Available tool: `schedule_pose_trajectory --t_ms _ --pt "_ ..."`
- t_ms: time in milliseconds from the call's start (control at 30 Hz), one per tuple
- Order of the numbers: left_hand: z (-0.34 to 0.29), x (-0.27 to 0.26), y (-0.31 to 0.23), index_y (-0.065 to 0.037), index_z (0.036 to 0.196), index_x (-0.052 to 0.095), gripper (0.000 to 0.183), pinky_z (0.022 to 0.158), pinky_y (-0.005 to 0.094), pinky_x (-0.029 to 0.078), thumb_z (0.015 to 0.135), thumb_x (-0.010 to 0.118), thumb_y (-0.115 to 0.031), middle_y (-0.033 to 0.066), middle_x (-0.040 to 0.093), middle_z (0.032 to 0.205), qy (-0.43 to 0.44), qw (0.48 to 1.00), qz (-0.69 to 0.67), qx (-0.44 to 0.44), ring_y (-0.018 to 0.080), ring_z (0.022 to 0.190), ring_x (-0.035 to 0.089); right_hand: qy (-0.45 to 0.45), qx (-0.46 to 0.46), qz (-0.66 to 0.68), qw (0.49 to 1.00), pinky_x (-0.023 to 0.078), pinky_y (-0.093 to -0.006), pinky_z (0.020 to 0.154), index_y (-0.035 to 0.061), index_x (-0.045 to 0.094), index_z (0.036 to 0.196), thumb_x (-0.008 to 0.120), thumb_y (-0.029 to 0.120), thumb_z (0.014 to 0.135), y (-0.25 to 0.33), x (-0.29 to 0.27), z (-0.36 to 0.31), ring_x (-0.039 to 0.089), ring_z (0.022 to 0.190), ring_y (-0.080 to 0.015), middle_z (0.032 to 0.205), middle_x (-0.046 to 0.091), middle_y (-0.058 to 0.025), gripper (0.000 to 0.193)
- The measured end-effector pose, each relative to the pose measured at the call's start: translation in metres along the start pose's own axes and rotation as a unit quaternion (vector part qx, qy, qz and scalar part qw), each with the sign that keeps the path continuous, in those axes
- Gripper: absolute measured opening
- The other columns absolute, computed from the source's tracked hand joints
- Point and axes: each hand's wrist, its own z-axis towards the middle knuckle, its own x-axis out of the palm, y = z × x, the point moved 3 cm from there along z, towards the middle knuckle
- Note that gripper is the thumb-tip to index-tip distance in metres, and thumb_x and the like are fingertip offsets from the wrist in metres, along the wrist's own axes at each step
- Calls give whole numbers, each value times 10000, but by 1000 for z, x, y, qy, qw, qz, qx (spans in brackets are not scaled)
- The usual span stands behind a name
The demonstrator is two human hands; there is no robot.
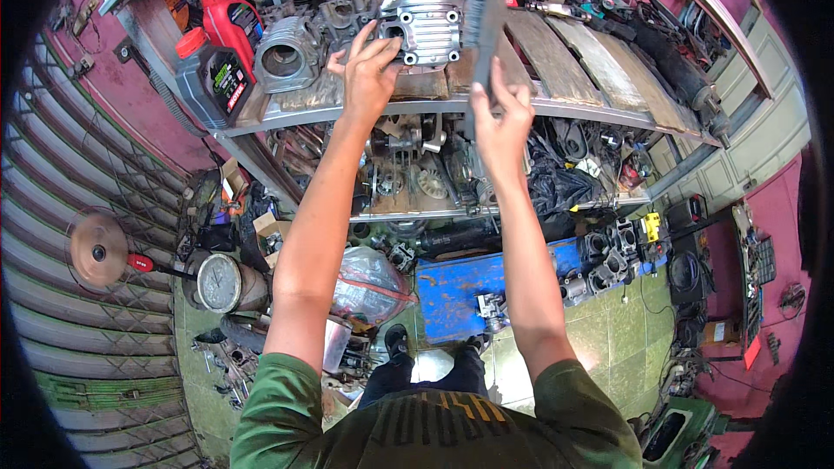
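My left hand (368,71) grips the left side of a silvery engine cylinder head (433,28) at the shelf's front edge. Its finned top and round bolt holes show, and fingers reach into an opening on its side. Upright in my right hand (502,117) is a dark brush (492,26), slightly blurred. Its bristles face left, toward the cylinder head, close beside it; whether they touch I cannot tell. Left of my left hand stands a grey metal crankcase part (288,54) with a large round bore.
Black and red oil bottles (210,82) stand at the shelf's left end. Wooden slats (556,56) cover its right side. Engine parts crowd the back and the lower shelf. A blue mat (452,295) on the floor bears more parts. A round fan (98,252) stands far left.
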Motion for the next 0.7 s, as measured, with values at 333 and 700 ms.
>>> schedule_pose_trajectory --t_ms 333,700 --pt "10 -19 -16 -50 1202 761 652 1082 579 197 772 813 -537 58 741 1208 32 999 41 8 285 1426 479 36 -19 -10 999 393 -389 929 -16 694 1309 806 162 807 -17 7 -72 594 829 -217 785 631 -77 544" --pt "18 -6 -6 -129 1118 799 392 1012 598 237 773 866 -302 28 780 1044 0 995 75 -72 328 1357 509 45 -22 13 999 366 -409 1005 16 703 1317 805 200 800 -5 30 -84 599 906 -224 855 659 -87 558"
